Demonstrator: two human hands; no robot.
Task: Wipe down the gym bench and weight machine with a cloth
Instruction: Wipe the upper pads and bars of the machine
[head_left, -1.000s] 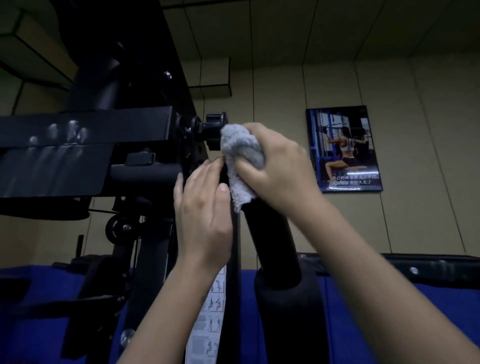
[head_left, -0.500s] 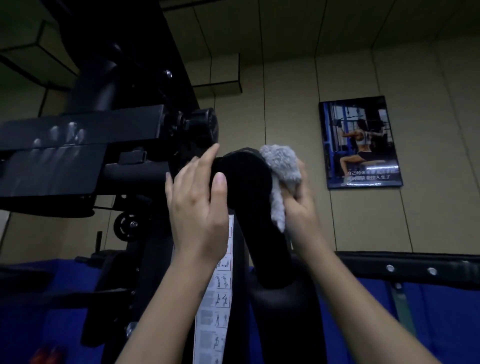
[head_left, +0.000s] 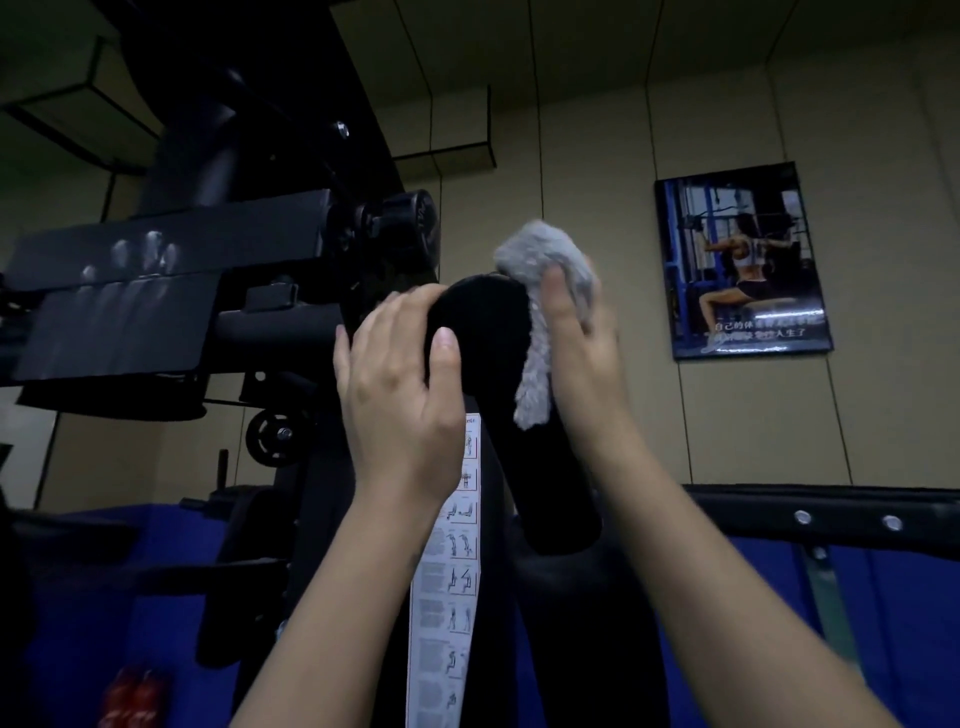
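Note:
A black padded roller (head_left: 483, 332) of the weight machine (head_left: 218, 270) stands up in the middle of the view. My left hand (head_left: 400, 384) grips its left side, fingers curled round the top, thumb on the front. My right hand (head_left: 576, 338) holds a grey fluffy cloth (head_left: 540, 291) against the roller's upper right side. One end of the cloth hangs down along the pad. A black seat pad (head_left: 119, 291) with shiny finger marks juts out at the left.
A white exercise chart strip (head_left: 447, 571) runs down the machine's upright below my left hand. A black padded bar (head_left: 831, 512) crosses the right side. Blue wall padding (head_left: 909, 623) lies low behind; a fitness poster (head_left: 743, 260) hangs on the beige wall.
My right hand carried the cloth from the roller's front over to its right side. My left hand slid up and curled round the roller's top left. The view tilted upward slightly.

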